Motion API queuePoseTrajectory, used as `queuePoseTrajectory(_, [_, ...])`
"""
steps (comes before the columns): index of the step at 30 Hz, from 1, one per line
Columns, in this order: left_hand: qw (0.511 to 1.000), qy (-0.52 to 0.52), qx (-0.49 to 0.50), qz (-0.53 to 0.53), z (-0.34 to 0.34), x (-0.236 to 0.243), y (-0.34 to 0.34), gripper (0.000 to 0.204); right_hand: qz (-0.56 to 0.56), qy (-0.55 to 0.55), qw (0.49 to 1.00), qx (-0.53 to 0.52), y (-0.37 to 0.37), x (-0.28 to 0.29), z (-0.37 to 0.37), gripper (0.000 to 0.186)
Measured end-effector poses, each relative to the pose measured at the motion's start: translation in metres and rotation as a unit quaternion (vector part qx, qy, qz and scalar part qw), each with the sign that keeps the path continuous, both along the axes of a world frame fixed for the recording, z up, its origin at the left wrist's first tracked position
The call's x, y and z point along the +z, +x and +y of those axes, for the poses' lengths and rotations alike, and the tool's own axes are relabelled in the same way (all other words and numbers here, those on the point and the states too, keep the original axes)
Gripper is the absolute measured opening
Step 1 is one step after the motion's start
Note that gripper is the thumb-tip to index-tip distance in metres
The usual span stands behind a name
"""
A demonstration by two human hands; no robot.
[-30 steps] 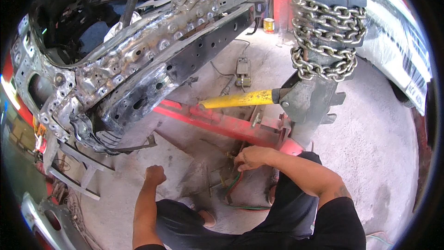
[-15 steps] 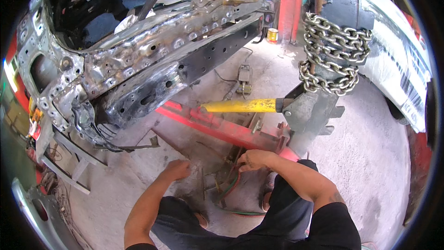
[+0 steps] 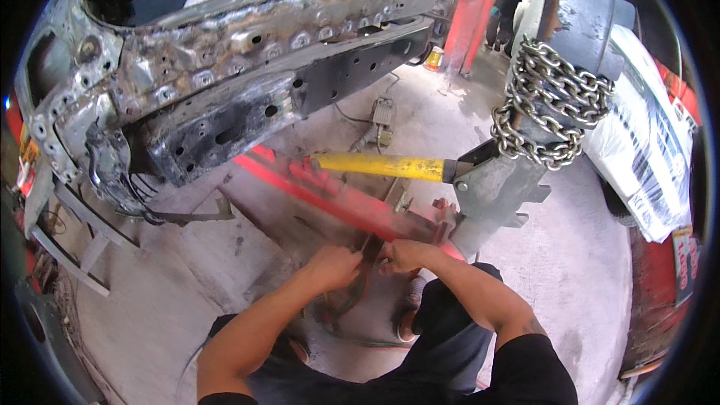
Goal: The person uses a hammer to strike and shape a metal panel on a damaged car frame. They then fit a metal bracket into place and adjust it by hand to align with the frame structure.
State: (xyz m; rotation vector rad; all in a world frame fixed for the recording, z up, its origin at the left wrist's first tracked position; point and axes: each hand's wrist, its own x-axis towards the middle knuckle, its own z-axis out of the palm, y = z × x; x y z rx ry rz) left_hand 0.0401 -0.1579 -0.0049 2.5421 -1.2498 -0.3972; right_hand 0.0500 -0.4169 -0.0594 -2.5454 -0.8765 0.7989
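Observation:
Low in front of my knees, my two hands come close together beside the red steel beam [image 3: 330, 199]. My left hand [image 3: 336, 267] is closed, its fingertips turned toward the right one. The fingers of my right hand [image 3: 407, 256] are curled in a pinch near the beam's near end. What either hand holds is too small and blurred to make out. A narrow dark bar [image 3: 370, 247] shows between them. Below the hands, thin red and green hoses [image 3: 360, 289] run down to the floor between my feet, smeared by motion.
A stripped car body sill [image 3: 247, 105] spans the left. A yellow cylinder [image 3: 382, 166] joins the beam to a grey post wrapped in steel chain [image 3: 551, 101]. A pedal-like metal unit [image 3: 382, 116] lies on the floor. A person [image 3: 506, 11] stands far back; a plastic-covered panel [image 3: 641, 135] is at right.
My left hand has moved right and forward to meet my right hand, which has shifted only a little. The view has turned slightly, and a person in the background has come into sight.

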Motion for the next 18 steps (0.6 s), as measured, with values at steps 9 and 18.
queuePoseTrajectory(9, [0.987,0.087,-0.099,0.091,-0.004,-0.039,-0.037,0.03,0.001,0.018,1.0,0.025,0.007,-0.003,0.0,0.029])
queuePoseTrajectory(18, [0.985,0.081,-0.131,0.078,-0.009,-0.028,-0.052,0.03,-0.013,0.036,0.999,0.015,-0.007,-0.014,0.004,0.031])
